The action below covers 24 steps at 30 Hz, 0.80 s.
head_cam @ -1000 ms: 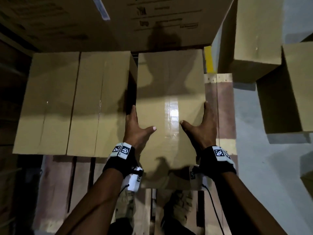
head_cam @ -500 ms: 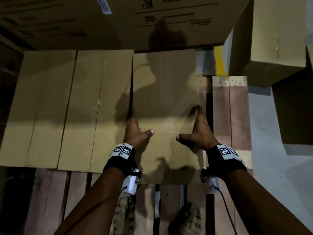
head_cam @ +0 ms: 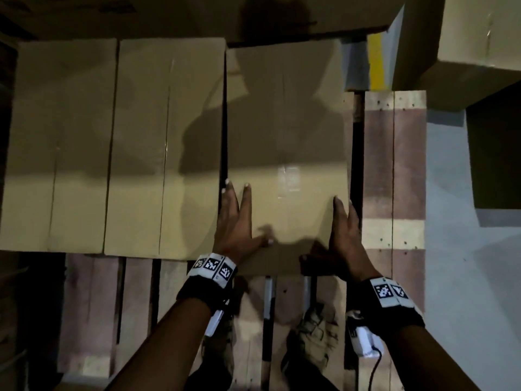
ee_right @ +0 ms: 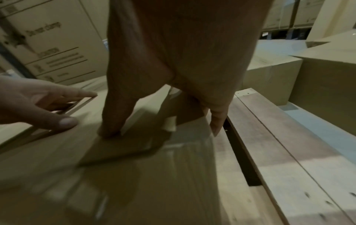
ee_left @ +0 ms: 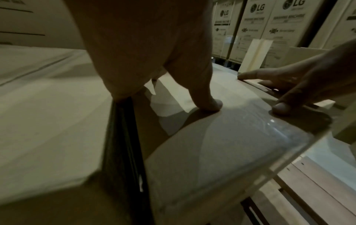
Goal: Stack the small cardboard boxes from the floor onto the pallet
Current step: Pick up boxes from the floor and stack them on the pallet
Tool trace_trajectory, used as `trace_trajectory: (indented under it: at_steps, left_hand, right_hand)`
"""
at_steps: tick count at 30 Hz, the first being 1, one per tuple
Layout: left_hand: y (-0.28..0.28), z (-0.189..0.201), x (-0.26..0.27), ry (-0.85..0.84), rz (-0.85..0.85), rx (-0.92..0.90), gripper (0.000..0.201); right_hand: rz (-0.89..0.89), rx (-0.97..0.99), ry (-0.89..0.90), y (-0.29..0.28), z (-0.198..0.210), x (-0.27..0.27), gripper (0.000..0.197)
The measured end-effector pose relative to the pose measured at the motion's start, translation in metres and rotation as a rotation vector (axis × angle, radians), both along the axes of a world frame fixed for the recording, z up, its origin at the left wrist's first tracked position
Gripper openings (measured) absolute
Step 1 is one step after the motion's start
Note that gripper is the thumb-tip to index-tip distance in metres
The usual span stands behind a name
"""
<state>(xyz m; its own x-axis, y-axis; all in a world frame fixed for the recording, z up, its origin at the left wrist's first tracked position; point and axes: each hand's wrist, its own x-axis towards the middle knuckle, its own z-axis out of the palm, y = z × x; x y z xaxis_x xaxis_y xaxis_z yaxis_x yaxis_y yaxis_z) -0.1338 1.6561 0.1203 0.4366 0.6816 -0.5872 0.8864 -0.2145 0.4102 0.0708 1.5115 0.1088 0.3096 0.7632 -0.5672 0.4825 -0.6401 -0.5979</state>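
A small taped cardboard box (head_cam: 284, 131) lies flat on the wooden pallet (head_cam: 394, 165), close beside two like boxes (head_cam: 166, 142) on its left, with a thin dark gap between. My left hand (head_cam: 236, 221) rests on its near left corner, fingers straight, thumb spread on top. My right hand (head_cam: 344, 232) lies along its near right edge, thumb on top, fingers straight at the side. In the left wrist view the thumb (ee_left: 208, 103) presses the box top (ee_left: 221, 144). The right wrist view shows fingers (ee_right: 215, 121) pointing down beside the box (ee_right: 134, 175).
A large printed carton (head_cam: 197, 15) stands behind the row. More cardboard boxes (head_cam: 479, 38) sit on the grey floor (head_cam: 465, 277) to the right. My shoes (head_cam: 315, 334) stand on the pallet slats near me. Tall LG cartons (ee_left: 256, 30) line the far side.
The box came down and forward onto the pallet beside the other two. Both hands went from gripping its sides to lying straight-fingered on its near corners.
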Motion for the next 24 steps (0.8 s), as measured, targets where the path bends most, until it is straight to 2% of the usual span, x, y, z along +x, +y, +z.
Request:
trace_trajectory:
  at_steps: [4,6,8,12,16,24]
  left_hand:
    - [-0.024,-0.001,-0.017,0.195,-0.186,0.039,0.153]
    - [-0.03,0.003,-0.023,0.301,-0.317,0.077,0.156]
    - [-0.032,0.005,-0.03,0.329,-0.369,0.048,0.154]
    - [-0.027,0.004,-0.043,0.265,-0.327,0.017,0.149]
    - [-0.019,0.007,-0.053,0.229,-0.248,0.035,0.133]
    - [-0.015,0.015,-0.053,0.272,-0.305,0.006,0.109]
  right_hand:
    - [0.13,-0.031,-0.109,-0.029,-0.001,-0.013,0.158]
    - [0.16,-0.021,-0.152,-0.036,-0.002,-0.019,0.157]
    - [0.127,0.005,-0.168,-0.038,-0.001,-0.022,0.153]
    - [0.04,0.038,-0.16,-0.033,0.0,-0.028,0.141]
    - [0.006,0.042,-0.117,-0.025,0.006,-0.037,0.122]
    - [-0.011,0.028,-0.118,-0.023,0.006,-0.039,0.127]
